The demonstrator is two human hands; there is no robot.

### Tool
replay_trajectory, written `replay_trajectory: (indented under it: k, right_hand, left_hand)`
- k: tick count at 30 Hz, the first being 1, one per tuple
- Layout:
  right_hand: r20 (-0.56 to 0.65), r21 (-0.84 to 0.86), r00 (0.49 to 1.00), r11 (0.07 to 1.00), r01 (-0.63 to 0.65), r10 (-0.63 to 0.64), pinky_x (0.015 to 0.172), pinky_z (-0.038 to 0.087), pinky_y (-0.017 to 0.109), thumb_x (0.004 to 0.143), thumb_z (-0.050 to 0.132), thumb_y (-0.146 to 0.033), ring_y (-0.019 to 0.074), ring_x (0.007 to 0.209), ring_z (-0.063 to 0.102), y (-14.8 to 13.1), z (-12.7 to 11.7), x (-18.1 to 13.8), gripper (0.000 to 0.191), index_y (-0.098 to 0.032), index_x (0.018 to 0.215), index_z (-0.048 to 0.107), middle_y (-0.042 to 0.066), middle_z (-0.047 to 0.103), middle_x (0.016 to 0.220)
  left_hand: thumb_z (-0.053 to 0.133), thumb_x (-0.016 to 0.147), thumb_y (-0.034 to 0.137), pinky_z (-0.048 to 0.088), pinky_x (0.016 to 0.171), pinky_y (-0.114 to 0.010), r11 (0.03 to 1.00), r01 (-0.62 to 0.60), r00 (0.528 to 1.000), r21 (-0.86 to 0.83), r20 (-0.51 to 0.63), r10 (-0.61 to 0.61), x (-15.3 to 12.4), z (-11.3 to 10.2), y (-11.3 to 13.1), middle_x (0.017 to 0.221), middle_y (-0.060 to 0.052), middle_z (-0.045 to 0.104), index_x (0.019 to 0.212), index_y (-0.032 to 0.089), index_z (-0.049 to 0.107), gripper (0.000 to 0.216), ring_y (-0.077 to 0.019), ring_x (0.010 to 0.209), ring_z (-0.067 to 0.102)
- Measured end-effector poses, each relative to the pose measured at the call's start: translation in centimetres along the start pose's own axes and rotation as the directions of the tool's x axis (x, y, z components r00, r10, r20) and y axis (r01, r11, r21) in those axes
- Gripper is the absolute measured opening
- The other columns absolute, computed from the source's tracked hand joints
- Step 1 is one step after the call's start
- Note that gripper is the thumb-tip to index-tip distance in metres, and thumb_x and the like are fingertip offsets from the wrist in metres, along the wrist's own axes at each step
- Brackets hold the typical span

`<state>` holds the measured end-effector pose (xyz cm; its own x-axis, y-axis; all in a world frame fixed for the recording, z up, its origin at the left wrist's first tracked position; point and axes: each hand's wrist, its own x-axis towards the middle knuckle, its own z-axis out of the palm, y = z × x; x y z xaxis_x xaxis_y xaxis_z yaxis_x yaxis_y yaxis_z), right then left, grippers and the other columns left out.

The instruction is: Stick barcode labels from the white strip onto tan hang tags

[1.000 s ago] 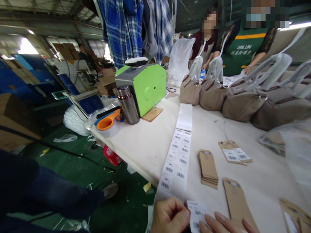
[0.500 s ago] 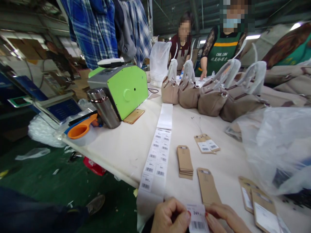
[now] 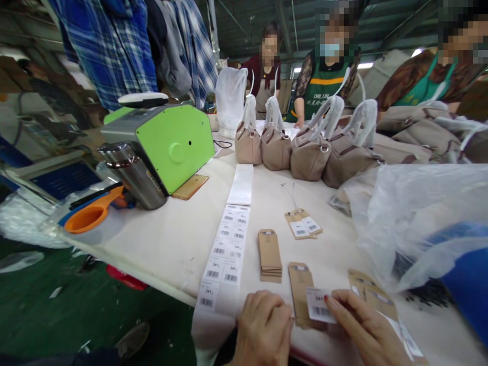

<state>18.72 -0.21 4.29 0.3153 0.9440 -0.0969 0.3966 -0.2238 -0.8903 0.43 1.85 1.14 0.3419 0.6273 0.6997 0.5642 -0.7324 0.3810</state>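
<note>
My right hand (image 3: pixel 368 323) pinches a white barcode label (image 3: pixel 319 306) between thumb and finger. The label lies over the lower right part of a brown kraft hang tag (image 3: pixel 300 290) near the table's front edge. Just left of that tag is my left hand (image 3: pixel 264 325), knuckles up and fingers curled; whatever its fingertips hold, if anything, is hidden. A strip of printed barcode labels (image 3: pixel 224 249) runs down the table and hangs over the edge by my left wrist. Beyond my hands stands a stack of plain brown tags (image 3: pixel 270 254). Labelled tags (image 3: pixel 375 292) lie partly behind my right hand.
Strung tags (image 3: pixel 303 223) lie mid-table. Behind are brown handbags (image 3: pixel 278 150), a green-sided machine (image 3: pixel 177 145), a steel flask (image 3: pixel 137 175), a phone (image 3: pixel 190 187) and an orange tape dispenser (image 3: pixel 89 213). Clear plastic (image 3: pixel 385 218) covers the right side. Several people work across the table.
The label has gone from between both hands to my right hand alone, now over the tag. My left hand has let go of it and curled. The view has turned right.
</note>
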Motion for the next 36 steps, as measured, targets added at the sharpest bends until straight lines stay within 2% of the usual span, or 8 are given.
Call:
replay_trajectory:
  k: [3,6,9,11,19,26,32,36]
  right_hand:
    - [0.066,0.009,0.998,1.000,-0.021,0.021,0.056,0.039,0.022,0.077,0.053,-0.051,0.0142,0.060,0.051,-0.1,0.0,1.4,0.033,-0.022,0.064,0.058,-0.003,0.056,0.060]
    - [0.115,0.077,0.992,0.995,-0.069,0.060,0.054,0.038,0.022,0.075,0.054,-0.053,0.0133,0.058,0.048,-0.3,0.7,1.8,0.035,-0.020,0.062,0.057,-0.004,0.053,0.058]
    - [0.123,0.094,0.987,0.989,-0.113,0.101,0.053,0.037,0.022,0.073,0.055,-0.055,0.0129,0.057,0.048,-0.2,1.2,1.7,0.037,-0.020,0.061,0.058,-0.003,0.054,0.058]
    - [0.114,0.078,0.987,0.990,-0.119,0.110,0.053,0.037,0.022,0.073,0.056,-0.055,0.0128,0.057,0.048,0.0,1.4,1.6,0.037,-0.020,0.061,0.059,-0.003,0.054,0.057]
    - [0.028,0.014,0.996,0.996,-0.089,0.088,0.054,0.040,0.021,0.070,0.059,-0.055,0.0132,0.054,0.052,0.3,2.0,1.4,0.035,-0.022,0.058,0.061,-0.004,0.058,0.053]
    - [-0.007,-0.111,0.997,0.991,-0.073,0.073,0.054,0.041,0.022,0.071,0.056,-0.059,0.0148,0.054,0.053,0.1,2.0,1.4,0.038,-0.024,0.059,0.062,-0.004,0.060,0.053]
    - [0.003,-0.140,0.998,0.988,-0.065,0.066,0.056,0.042,0.021,0.072,0.055,-0.060,0.0142,0.056,0.055,0.3,2.0,1.4,0.038,-0.025,0.060,0.062,-0.005,0.060,0.055]
    - [0.013,-0.158,1.000,0.987,-0.014,0.016,0.056,0.044,0.022,0.074,0.053,-0.062,0.0154,0.056,0.057,0.6,1.9,1.6,0.041,-0.024,0.061,0.062,-0.003,0.062,0.057]
  left_hand:
    - [0.041,0.081,0.007,0.044,0.062,-0.029,0.995,-0.099,0.995,-0.002,0.006,0.099,1.2,1.1,-0.3,0.071,-0.006,0.057,0.078,0.014,0.058,0.018,-0.0176,0.072,0.053]
    - [0.040,0.081,0.009,0.042,0.059,-0.030,0.983,-0.185,0.981,0.018,0.065,0.184,1.2,2.0,-0.7,0.069,-0.006,0.056,0.077,0.012,0.059,0.020,-0.0182,0.069,0.051]
    - [0.039,0.081,0.010,0.039,0.056,-0.029,0.969,-0.241,0.967,0.050,0.093,0.236,0.9,2.2,-1.0,0.068,-0.006,0.057,0.077,0.011,0.060,0.021,-0.0174,0.066,0.049]
    - [0.040,0.082,0.010,0.040,0.056,-0.030,0.962,-0.263,0.964,0.068,0.065,0.259,0.8,2.2,-1.1,0.071,-0.007,0.060,0.079,0.009,0.061,0.021,-0.0176,0.068,0.051]
    - [0.045,0.077,0.006,0.043,0.059,-0.030,0.962,-0.261,0.961,0.081,-0.071,0.267,0.6,2.7,-1.2,0.076,-0.007,0.066,0.077,0.009,0.062,0.018,-0.0180,0.072,0.058]
    - [0.045,0.074,0.004,0.043,0.057,-0.030,0.964,-0.254,0.960,0.082,-0.098,0.262,0.6,2.8,-1.2,0.074,-0.008,0.067,0.072,0.010,0.062,0.018,-0.0181,0.069,0.059]
    - [0.044,0.076,0.004,0.045,0.058,-0.030,0.963,-0.257,0.959,0.081,-0.106,0.264,0.4,2.8,-1.4,0.076,-0.009,0.068,0.077,0.009,0.062,0.019,-0.0185,0.071,0.060]
    - [0.043,0.078,0.005,0.046,0.059,-0.030,0.962,-0.254,0.961,0.102,-0.082,0.263,0.6,2.6,-1.2,0.076,-0.008,0.068,0.079,0.010,0.063,0.021,-0.0183,0.071,0.060]
